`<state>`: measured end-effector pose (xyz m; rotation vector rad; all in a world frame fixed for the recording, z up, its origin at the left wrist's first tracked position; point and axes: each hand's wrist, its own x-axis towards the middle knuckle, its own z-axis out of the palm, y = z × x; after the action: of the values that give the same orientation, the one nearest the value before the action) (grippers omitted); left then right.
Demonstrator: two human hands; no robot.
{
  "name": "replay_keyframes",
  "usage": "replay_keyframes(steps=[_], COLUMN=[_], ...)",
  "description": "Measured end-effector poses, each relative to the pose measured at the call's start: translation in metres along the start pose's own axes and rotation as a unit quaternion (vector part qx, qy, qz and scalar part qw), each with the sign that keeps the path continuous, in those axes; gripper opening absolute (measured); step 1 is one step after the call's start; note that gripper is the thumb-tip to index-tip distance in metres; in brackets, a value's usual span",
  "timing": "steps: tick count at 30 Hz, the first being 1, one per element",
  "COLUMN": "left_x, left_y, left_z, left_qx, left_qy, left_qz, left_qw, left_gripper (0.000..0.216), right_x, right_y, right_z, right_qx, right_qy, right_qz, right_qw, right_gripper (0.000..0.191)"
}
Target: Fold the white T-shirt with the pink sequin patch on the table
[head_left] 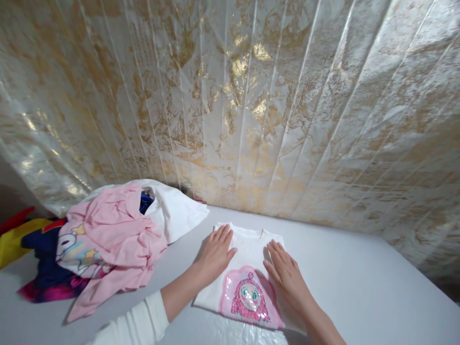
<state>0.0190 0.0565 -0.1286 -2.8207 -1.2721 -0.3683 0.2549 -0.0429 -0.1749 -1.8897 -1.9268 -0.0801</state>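
A white T-shirt (247,247) with a pink sequined cartoon figure on its front lies folded on the white table, its neckline facing the wall. On its left side my left hand (215,254) rests flat, fingers stretched out near the shoulder. My right hand (285,270) lies on the right side of the shirt with its fingers extended and the thumb a little apart. Neither hand grips anything. My right forearm and hand cover part of the shirt's right edge.
A heap of clothes stands at the left, with a pink garment (118,235) on top, a white one (176,208) behind, and navy cloth (45,254) and yellow cloth (21,237) beside it. A wall with shiny gold-patterned covering (244,115) borders the back of the table (359,287).
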Motion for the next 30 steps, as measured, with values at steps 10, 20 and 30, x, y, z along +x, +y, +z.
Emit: replay_keyframes(steps=[10, 20, 30], left_x=[0.002, -0.044, -0.071], left_y=[0.003, 0.009, 0.029], left_z=[0.002, -0.021, -0.027], left_qx=[-0.01, -0.035, -0.059], left_qy=[-0.008, -0.043, -0.078], left_qz=[-0.015, 0.029, 0.08], left_qw=[1.0, 0.998, 0.992], left_gripper=[0.05, 0.048, 0.047], right_x=[0.026, -0.024, -0.061], right_y=[0.002, 0.012, -0.026], right_z=[0.001, -0.038, -0.043], right_qx=[-0.017, 0.065, 0.05], right_qy=[-0.033, 0.011, 0.05], right_qz=[0.079, 0.073, -0.082], right_qw=[0.996, 0.995, 0.994], right_gripper=[0.055, 0.057, 0.041])
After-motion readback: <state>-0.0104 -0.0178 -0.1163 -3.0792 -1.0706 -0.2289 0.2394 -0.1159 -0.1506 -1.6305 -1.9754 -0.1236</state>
